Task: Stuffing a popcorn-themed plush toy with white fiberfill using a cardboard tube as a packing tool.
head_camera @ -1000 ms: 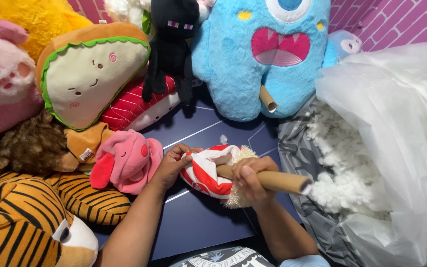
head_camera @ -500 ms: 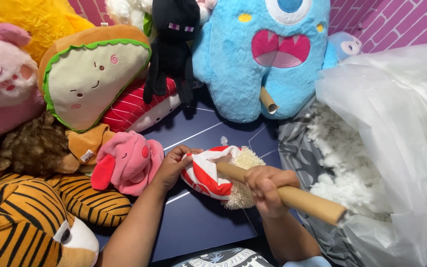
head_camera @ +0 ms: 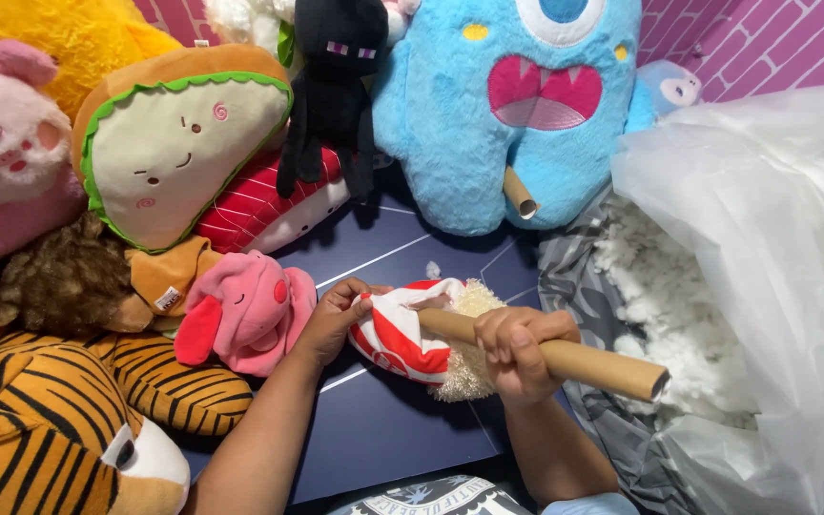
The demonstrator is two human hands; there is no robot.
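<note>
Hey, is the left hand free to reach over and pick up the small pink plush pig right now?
Probably not yet. The left hand is gripping the red-and-white striped toy while the right hand holds a cardboard tube pushed into it. The pink pig lies just beside that hand with nothing between them.

A dark navy mat [head_camera: 402, 439] with thin white lines carried everything. On it lay a pink pig plush [head_camera: 248, 310], a tiger plush [head_camera: 59, 420], a red-and-white striped plush [head_camera: 407, 334], a blue monster plush [head_camera: 517, 114] and grey plastic sheeting [head_camera: 574, 277] strewn with white stuffing [head_camera: 660, 305].
</note>
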